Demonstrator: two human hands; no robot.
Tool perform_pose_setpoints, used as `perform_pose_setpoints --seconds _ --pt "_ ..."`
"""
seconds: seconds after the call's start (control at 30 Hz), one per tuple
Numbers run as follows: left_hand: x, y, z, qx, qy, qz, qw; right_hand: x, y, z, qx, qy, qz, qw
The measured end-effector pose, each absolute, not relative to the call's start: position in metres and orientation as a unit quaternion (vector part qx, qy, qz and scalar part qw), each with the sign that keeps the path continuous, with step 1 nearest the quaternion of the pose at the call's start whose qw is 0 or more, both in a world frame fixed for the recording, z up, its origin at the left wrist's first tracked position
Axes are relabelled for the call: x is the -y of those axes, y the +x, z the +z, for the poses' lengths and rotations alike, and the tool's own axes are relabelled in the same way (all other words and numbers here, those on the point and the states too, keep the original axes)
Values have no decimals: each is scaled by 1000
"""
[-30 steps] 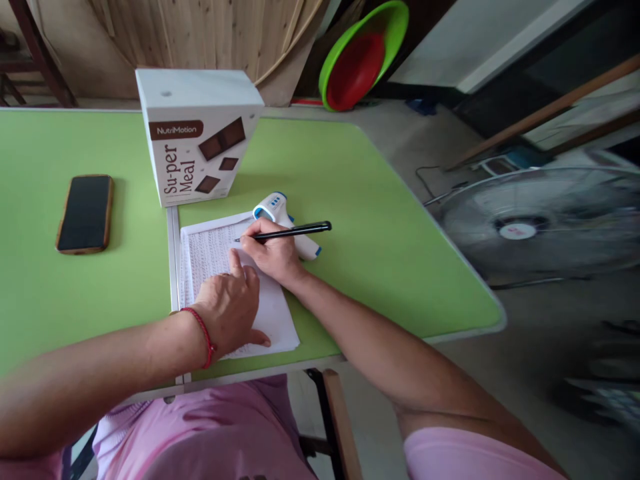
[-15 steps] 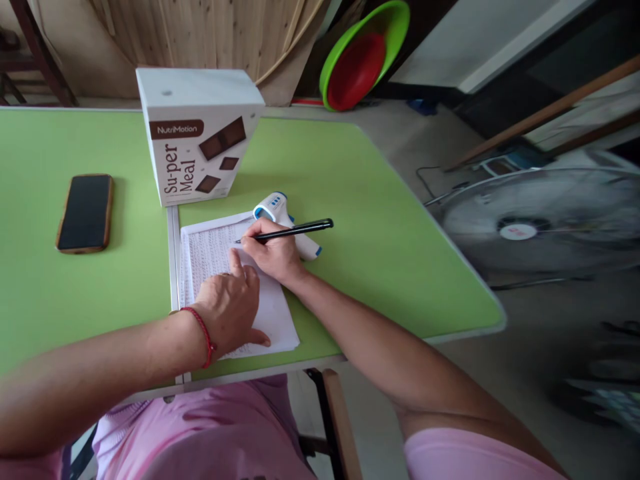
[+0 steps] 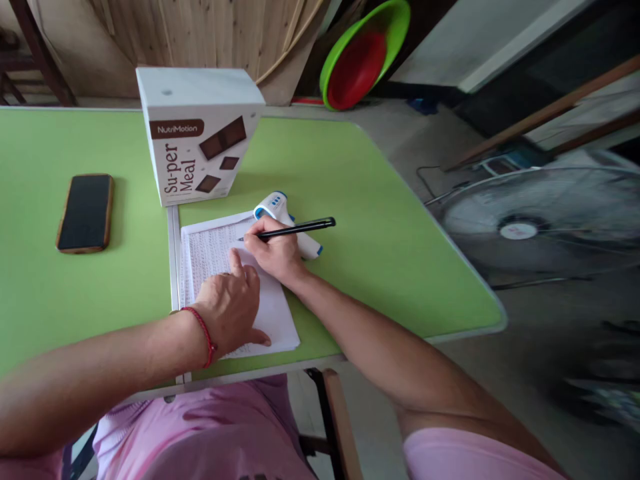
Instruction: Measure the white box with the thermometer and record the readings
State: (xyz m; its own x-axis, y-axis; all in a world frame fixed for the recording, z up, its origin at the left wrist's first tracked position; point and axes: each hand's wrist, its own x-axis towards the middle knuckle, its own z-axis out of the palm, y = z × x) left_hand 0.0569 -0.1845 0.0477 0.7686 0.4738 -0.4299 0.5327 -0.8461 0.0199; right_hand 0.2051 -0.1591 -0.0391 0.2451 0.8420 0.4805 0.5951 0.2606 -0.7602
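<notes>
My right hand [image 3: 275, 250] grips a black pen [image 3: 300, 228], its tip at the upper part of a sheet of paper [image 3: 273, 307]. Rows of small handwriting cover the sheet's left portion. Across the lower part of the paper lies my left hand [image 3: 231, 303], index finger stretched toward the pen tip and thumb spread out, holding nothing. A red cord bracelet circles that wrist. Partly behind my right hand rests a white and blue infrared thermometer [image 3: 273, 203]; its middle is hidden by the hand and pen.
On the green table [image 3: 400, 267], a white "Su-per Meal" box [image 3: 200, 147] stands beyond the paper. A phone [image 3: 85, 213] in a brown case lies left. Past the right edge is a large fan [image 3: 520, 227]; green and red basins [image 3: 360, 63] lean at the back.
My right hand and the pen have shifted very slightly to the right along the paper. My left hand stays in the same place.
</notes>
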Motion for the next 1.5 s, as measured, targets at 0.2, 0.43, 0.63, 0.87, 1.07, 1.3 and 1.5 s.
perform_pose_setpoints --seconds 0.2,0.43,0.63,0.87,1.07,1.3,1.5 --pt "185 56 47 -272 937 -207 75 159 205 -37 609 -584 126 521" --pt "185 56 47 -270 938 -204 71 159 204 -39 594 -588 123 535" --pt "186 55 47 -271 938 -204 68 159 205 -38 600 -594 138 518" --pt "185 55 48 -273 936 -209 68 159 204 -37 599 -589 140 525" --pt "186 56 47 -273 938 -203 64 160 204 -37 601 -597 138 513" --pt "185 56 46 -274 937 -205 67 160 205 -37 611 -595 127 507" --pt "185 56 47 -271 937 -208 69 159 205 -38 615 -573 132 526"
